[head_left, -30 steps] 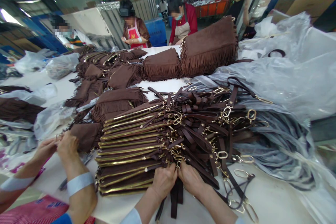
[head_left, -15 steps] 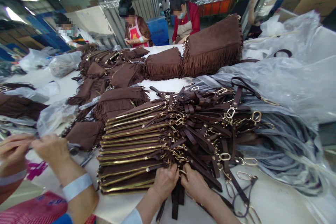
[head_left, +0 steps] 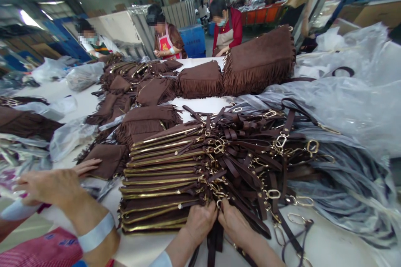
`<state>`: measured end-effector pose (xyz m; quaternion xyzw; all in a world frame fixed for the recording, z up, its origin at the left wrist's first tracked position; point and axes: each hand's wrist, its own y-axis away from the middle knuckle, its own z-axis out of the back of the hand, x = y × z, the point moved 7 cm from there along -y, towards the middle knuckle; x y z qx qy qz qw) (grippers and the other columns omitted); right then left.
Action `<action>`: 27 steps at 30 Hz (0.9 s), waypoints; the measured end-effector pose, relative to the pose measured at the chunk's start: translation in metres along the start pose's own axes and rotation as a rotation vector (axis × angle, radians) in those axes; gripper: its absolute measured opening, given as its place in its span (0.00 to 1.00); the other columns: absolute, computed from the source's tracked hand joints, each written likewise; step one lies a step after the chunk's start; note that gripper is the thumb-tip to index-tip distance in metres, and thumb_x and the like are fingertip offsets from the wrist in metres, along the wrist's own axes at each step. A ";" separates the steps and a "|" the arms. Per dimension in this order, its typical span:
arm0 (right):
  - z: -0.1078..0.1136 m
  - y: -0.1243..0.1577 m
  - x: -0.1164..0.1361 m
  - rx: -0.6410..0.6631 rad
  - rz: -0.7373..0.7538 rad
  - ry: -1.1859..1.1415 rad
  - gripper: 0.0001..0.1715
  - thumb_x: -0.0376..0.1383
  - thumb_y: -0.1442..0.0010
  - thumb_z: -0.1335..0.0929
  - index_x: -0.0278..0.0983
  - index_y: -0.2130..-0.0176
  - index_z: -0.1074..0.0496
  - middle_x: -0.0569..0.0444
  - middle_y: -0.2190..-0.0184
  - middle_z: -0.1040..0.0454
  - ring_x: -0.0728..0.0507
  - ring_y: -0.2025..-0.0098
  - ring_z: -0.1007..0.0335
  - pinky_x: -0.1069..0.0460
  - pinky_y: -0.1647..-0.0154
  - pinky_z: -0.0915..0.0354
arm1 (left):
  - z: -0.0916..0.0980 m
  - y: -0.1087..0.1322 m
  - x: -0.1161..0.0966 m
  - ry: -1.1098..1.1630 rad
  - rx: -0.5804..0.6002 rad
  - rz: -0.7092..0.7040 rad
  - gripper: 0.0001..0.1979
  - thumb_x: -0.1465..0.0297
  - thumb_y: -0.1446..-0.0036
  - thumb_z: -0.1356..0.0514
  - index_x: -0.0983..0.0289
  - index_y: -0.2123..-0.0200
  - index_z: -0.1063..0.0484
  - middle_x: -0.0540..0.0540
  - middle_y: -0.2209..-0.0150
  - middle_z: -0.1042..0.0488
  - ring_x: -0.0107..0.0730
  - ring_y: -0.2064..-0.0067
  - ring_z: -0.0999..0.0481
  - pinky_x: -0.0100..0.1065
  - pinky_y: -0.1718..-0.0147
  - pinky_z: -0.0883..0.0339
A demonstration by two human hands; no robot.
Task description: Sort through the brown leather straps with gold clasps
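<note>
Dark brown bags with gold zippers (head_left: 163, 175) lie stacked in a row, their edges facing me. At the right end of the row, my left hand (head_left: 202, 221) is closed, fingers pinched at the near bags' hardware. My right hand (head_left: 233, 223) sits close beside it, closed on a gold metal clasp (head_left: 219, 203) that shows between the two hands. Brown straps (head_left: 211, 244) hang down below the fingers. More leather straps with gold rings (head_left: 274, 194) spread out to the right. The fingertips are partly hidden among the hardware.
Another person's hands (head_left: 56, 187) work at the left, near a small brown pouch (head_left: 108, 160). Fringed brown bags (head_left: 258, 64) lie farther back. Clear plastic wrap (head_left: 354, 108) and grey-wrapped straps (head_left: 341, 175) cover the right side. Several people stand across the table.
The view has shifted slightly, so the scene sits a little right. My hands stay at the clasp, close together. The neighbour's hands have moved, one now reaching to the small pouch.
</note>
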<state>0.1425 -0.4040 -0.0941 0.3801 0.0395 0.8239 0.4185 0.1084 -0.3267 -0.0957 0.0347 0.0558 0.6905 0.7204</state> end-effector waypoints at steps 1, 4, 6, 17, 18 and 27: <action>0.000 -0.001 -0.001 -0.006 -0.009 0.003 0.14 0.29 0.43 0.45 0.31 0.57 0.41 0.43 0.66 0.25 0.40 0.62 0.28 0.52 0.68 0.44 | 0.000 0.000 0.000 0.003 0.001 -0.007 0.09 0.74 0.43 0.51 0.62 0.64 0.31 0.54 0.71 0.25 0.33 0.73 0.24 0.27 0.77 0.35; -0.001 -0.004 -0.003 -0.022 -0.037 0.012 0.15 0.29 0.42 0.47 0.31 0.56 0.42 0.42 0.65 0.25 0.39 0.62 0.28 0.51 0.68 0.43 | 0.001 0.000 -0.002 0.014 0.007 -0.026 0.10 0.75 0.42 0.52 0.61 0.63 0.31 0.54 0.70 0.25 0.33 0.72 0.24 0.27 0.78 0.35; -0.003 -0.006 -0.003 -0.033 -0.055 0.014 0.14 0.29 0.41 0.47 0.31 0.56 0.42 0.42 0.66 0.24 0.38 0.63 0.27 0.51 0.69 0.43 | 0.001 0.000 -0.004 0.018 0.015 -0.039 0.10 0.75 0.43 0.52 0.61 0.63 0.31 0.53 0.69 0.25 0.34 0.72 0.24 0.28 0.78 0.35; -0.009 -0.013 -0.005 -0.027 -0.027 -0.005 0.13 0.30 0.40 0.48 0.32 0.56 0.43 0.44 0.67 0.24 0.40 0.64 0.27 0.51 0.69 0.43 | -0.005 0.000 -0.002 0.057 0.002 -0.055 0.11 0.76 0.43 0.51 0.62 0.63 0.30 0.55 0.69 0.26 0.32 0.71 0.25 0.27 0.77 0.36; -0.010 -0.013 -0.007 -0.026 -0.028 -0.004 0.14 0.30 0.39 0.48 0.31 0.56 0.42 0.43 0.66 0.25 0.40 0.64 0.27 0.51 0.69 0.43 | -0.007 0.000 -0.004 0.065 0.001 -0.052 0.11 0.76 0.43 0.52 0.62 0.63 0.30 0.56 0.69 0.26 0.32 0.70 0.25 0.27 0.76 0.36; 0.002 -0.010 -0.005 -0.206 -0.039 -0.076 0.16 0.40 0.42 0.36 0.40 0.54 0.36 0.52 0.57 0.30 0.46 0.59 0.31 0.48 0.61 0.33 | 0.039 -0.003 0.101 -0.052 -0.141 0.070 0.13 0.63 0.42 0.48 0.63 0.57 0.33 0.56 0.57 0.31 0.30 0.61 0.29 0.37 0.63 0.31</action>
